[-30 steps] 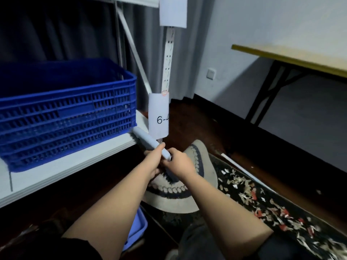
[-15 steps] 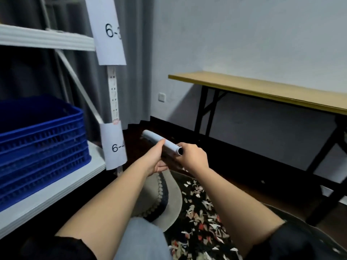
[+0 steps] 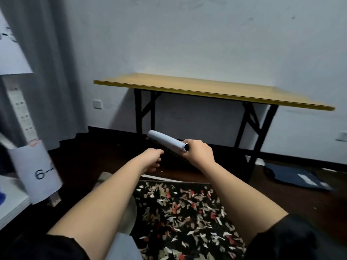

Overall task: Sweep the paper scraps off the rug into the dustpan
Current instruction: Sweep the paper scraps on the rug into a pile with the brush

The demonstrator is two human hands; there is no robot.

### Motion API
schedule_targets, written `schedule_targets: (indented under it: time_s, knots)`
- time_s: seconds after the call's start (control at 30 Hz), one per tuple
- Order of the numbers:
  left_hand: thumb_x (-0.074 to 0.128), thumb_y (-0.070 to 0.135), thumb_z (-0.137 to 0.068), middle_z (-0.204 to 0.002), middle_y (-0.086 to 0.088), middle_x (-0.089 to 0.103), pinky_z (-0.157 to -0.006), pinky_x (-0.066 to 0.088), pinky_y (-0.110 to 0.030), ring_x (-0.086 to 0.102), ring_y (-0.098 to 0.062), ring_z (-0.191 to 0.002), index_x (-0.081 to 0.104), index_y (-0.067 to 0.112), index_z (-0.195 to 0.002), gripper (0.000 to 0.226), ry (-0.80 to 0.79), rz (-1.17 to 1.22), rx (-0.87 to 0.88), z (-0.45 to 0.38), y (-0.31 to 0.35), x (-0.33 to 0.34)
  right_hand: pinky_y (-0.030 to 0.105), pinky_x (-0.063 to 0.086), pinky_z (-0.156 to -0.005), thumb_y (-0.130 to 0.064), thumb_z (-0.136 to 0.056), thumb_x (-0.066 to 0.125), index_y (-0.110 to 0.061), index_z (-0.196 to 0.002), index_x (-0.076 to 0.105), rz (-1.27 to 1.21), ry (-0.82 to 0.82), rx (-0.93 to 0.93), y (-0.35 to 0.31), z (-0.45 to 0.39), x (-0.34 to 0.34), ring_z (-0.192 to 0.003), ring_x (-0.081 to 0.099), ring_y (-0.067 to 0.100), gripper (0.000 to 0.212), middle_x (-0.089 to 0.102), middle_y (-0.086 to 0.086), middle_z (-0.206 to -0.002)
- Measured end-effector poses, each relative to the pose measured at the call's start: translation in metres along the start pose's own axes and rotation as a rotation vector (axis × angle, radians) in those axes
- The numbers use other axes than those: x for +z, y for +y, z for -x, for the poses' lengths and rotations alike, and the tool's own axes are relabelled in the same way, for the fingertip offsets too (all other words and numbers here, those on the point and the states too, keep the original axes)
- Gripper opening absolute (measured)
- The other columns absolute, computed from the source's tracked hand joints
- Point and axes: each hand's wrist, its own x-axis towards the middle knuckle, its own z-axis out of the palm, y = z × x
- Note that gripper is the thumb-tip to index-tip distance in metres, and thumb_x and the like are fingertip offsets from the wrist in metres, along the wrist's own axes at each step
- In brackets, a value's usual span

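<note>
Pale grey and held up in the air, a hand brush (image 3: 166,141) sits in the right hand (image 3: 199,152), whose fingers are wrapped round the near end of its handle. Dark bristles hang from the underside of the brush, and its far end points away and to the left. The left hand (image 3: 153,159) is just beside the brush, below its middle, fingers loosely curled; whether it touches the bristles cannot be told, and it does not seem to hold anything. Both bare forearms reach forward from black sleeves at the bottom corners.

Below the arms lies a dark rug (image 3: 163,246), thickly covered in paper scraps (image 3: 185,209) of white, tan and red. They are spread over nearly all of the rug that shows, with no swept strip to be seen. No dustpan is in view.

Beyond the hands stands a folding table (image 3: 210,89) with a yellow-brown top and black legs, against a pale wall. A grey curtain (image 3: 47,72) hangs at the left, next to a white shelf post carrying a paper label (image 3: 36,173) marked with a 6. A dark bag (image 3: 294,178) lies on the floor at the right.

Judging by this, the sweeping has not begun: the brush is in hand but raised, the scraps are all on the rug, and a dustpan must yet be brought in.
</note>
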Motion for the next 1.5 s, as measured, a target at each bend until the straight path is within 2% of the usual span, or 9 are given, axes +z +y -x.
schedule_targets:
  time_s: [0.07, 0.23, 0.3, 0.4, 0.73, 0.87, 1.0, 1.3, 1.5]
  knots:
    - [0.040, 0.026, -0.100, -0.084, 0.001, 0.047, -0.076, 0.044, -0.029, 0.052, -0.021, -0.086, 0.048, 0.019, -0.090, 0.015, -0.043, -0.093, 0.037, -0.001, 0.008, 0.021, 0.031, 0.042, -0.069, -0.036, -0.085, 0.058, -0.031, -0.114, 0.063, 0.017, 0.007, 0.045, 0.022, 0.004, -0.007, -0.098, 0.062, 0.029, 0.030, 0.068, 0.003, -0.107]
    - [0.044, 0.015, -0.097, -0.073, -0.011, 0.051, -0.052, 0.034, -0.026, 0.046, -0.017, -0.057, 0.054, 0.007, -0.086, 0.017, -0.170, -0.462, 0.143, -0.011, 0.013, 0.070, 0.031, 0.043, -0.072, -0.036, -0.085, 0.060, -0.030, -0.116, 0.062, 0.074, 0.010, 0.138, 0.078, 0.016, -0.017, -0.102, 0.061, 0.027, 0.031, 0.067, 0.002, -0.110]
    - [0.048, 0.017, -0.096, -0.103, -0.020, 0.064, -0.072, 0.046, -0.028, 0.063, -0.028, -0.088, 0.062, 0.002, -0.101, 0.022, -0.205, -0.586, 0.180, -0.022, 0.013, 0.089, 0.031, 0.042, -0.071, -0.036, -0.085, 0.061, -0.031, -0.115, 0.062, 0.091, -0.003, 0.171, 0.101, 0.019, -0.016, -0.101, 0.061, 0.027, 0.031, 0.067, 0.002, -0.109]
    - [0.049, 0.024, -0.096, -0.141, -0.013, 0.049, -0.103, 0.038, -0.028, 0.048, -0.027, -0.128, 0.047, 0.005, -0.137, 0.046, -0.208, -0.692, 0.185, -0.038, 0.009, 0.120, 0.030, 0.041, -0.071, -0.036, -0.084, 0.062, -0.031, -0.116, 0.062, 0.105, -0.043, 0.220, 0.138, 0.017, -0.010, -0.102, 0.061, 0.026, 0.032, 0.067, 0.001, -0.109]
    - [0.048, 0.032, -0.095, -0.140, -0.012, 0.051, -0.100, 0.043, -0.031, 0.051, -0.029, -0.125, 0.038, 0.009, -0.143, 0.055, -0.389, -0.912, 0.179, -0.142, -0.023, 0.227, 0.032, 0.045, -0.076, -0.034, -0.085, 0.060, -0.028, -0.116, 0.061, 0.091, -0.160, 0.408, 0.267, -0.023, 0.057, -0.102, 0.061, 0.028, 0.032, 0.067, 0.004, -0.109]
    - [0.048, 0.045, -0.088, -0.149, -0.011, 0.040, -0.112, 0.032, -0.050, 0.043, -0.032, -0.133, 0.030, 0.019, -0.148, 0.068, -0.458, -1.012, 0.127, -0.197, -0.052, 0.261, 0.030, 0.041, -0.068, -0.032, -0.086, 0.059, -0.031, -0.117, 0.060, 0.055, -0.188, 0.479, 0.311, -0.039, 0.098, -0.095, 0.062, 0.026, 0.031, 0.068, 0.002, -0.104]
    - [0.045, 0.039, -0.095, -0.151, -0.011, 0.035, -0.113, 0.026, -0.044, 0.036, -0.030, -0.138, 0.024, 0.017, -0.150, 0.063, -0.485, -1.115, 0.123, -0.235, -0.078, 0.287, 0.028, 0.040, -0.064, -0.028, -0.086, 0.059, -0.028, -0.116, 0.060, 0.017, -0.214, 0.551, 0.351, -0.052, 0.145, -0.093, 0.062, 0.026, 0.030, 0.068, 0.004, -0.102]
    - [0.045, 0.037, -0.096, -0.154, -0.007, 0.029, -0.110, 0.037, -0.038, 0.035, -0.027, -0.139, 0.025, 0.018, -0.150, 0.060, -0.549, -1.178, 0.152, -0.318, -0.154, 0.342, 0.027, 0.041, -0.060, -0.024, -0.086, 0.064, -0.030, -0.121, 0.059, -0.036, -0.180, 0.724, 0.448, -0.068, 0.236, -0.073, 0.055, 0.016, 0.036, 0.069, 0.000, -0.099]
    - [0.047, 0.037, -0.095, -0.161, -0.003, 0.010, -0.119, 0.019, -0.039, 0.012, -0.023, -0.148, 0.013, 0.023, -0.154, 0.069, -0.587, -1.271, 0.211, -0.345, -0.209, 0.370, 0.028, 0.040, -0.062, -0.021, -0.086, 0.064, -0.026, -0.123, 0.059, 0.004, -0.137, 0.816, 0.503, -0.067, 0.284, -0.085, 0.063, 0.026, 0.038, 0.069, 0.006, -0.102]
